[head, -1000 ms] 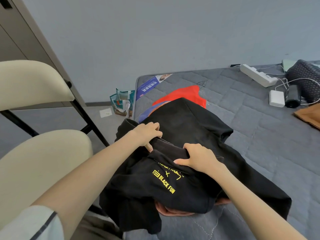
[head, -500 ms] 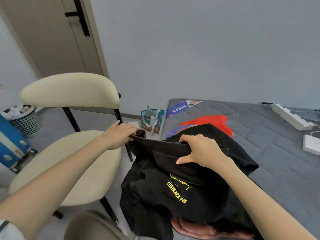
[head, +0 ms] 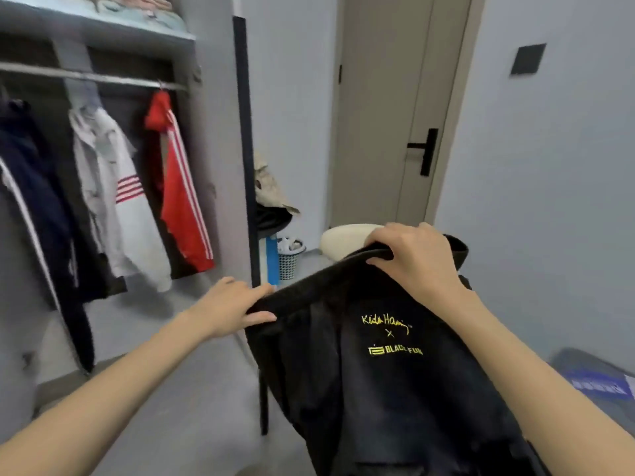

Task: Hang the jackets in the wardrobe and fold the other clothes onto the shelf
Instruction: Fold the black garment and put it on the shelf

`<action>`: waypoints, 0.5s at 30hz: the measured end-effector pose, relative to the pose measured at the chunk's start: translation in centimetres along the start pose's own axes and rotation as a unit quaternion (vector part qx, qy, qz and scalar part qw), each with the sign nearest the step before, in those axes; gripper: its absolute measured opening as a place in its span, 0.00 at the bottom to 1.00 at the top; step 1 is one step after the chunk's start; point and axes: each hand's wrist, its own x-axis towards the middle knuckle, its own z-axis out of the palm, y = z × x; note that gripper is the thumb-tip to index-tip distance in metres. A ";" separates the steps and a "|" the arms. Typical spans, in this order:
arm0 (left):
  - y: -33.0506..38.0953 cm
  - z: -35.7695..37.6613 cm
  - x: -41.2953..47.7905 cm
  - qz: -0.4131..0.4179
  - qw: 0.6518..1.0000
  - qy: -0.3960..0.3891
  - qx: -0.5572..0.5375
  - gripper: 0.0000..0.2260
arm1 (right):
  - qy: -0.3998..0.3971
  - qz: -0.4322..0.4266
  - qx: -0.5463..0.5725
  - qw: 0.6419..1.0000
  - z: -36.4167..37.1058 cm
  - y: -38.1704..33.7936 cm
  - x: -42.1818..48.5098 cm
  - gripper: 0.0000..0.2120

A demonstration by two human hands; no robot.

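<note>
The person holds up a black top with yellow letters. It hangs in the air in front of them, to the right of the open wardrobe. The left hand pinches the left end of its top edge. The right hand is curled over the right end, a bit higher. In the wardrobe a blue jacket, a white jacket and a red jacket hang on the rail. Folded clothes lie on the shelf above. A door is behind.
</note>
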 end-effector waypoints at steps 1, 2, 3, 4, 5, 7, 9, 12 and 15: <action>-1.7 -0.3 -2.4 -0.024 1.000 -0.002 -0.003 0.22 | 0.025 -0.022 0.016 0.999 0.7 -1.8 1.8 0.06; -2.5 -0.4 -4.0 -0.034 0.999 -0.002 -0.007 0.21 | 0.048 -0.030 0.031 0.998 1.2 -3.0 3.0 0.06; -3.5 -0.5 -6.0 -0.051 0.999 0.000 -0.012 0.19 | 0.072 -0.040 0.052 0.995 1.8 -4.5 4.4 0.06; -4.4 -0.6 -8.1 -0.066 0.998 0.006 -0.019 0.16 | 0.098 -0.053 0.074 0.991 2.4 -6.2 5.7 0.06; -5.2 -0.7 -10.0 -0.082 0.996 0.017 -0.026 0.14 | 0.117 -0.064 0.094 0.987 2.9 -7.8 6.8 0.07; -6.5 -0.8 -13.3 -0.125 0.991 0.044 -0.035 0.13 | 0.140 -0.073 0.130 0.979 3.9 -10.6 8.5 0.06; -7.4 -0.9 -16.0 -0.183 0.982 0.039 -0.003 0.14 | 0.144 -0.078 0.155 0.974 4.8 -12.8 9.7 0.05; -8.6 -1.5 -19.2 -0.286 0.954 0.001 0.087 0.16 | 0.110 -0.077 0.181 0.974 6.2 -15.0 10.4 0.05; -10.5 -3.2 -21.8 -0.377 0.909 -0.029 0.174 0.19 | 0.043 -0.102 0.141 0.984 7.8 -16.6 9.9 0.10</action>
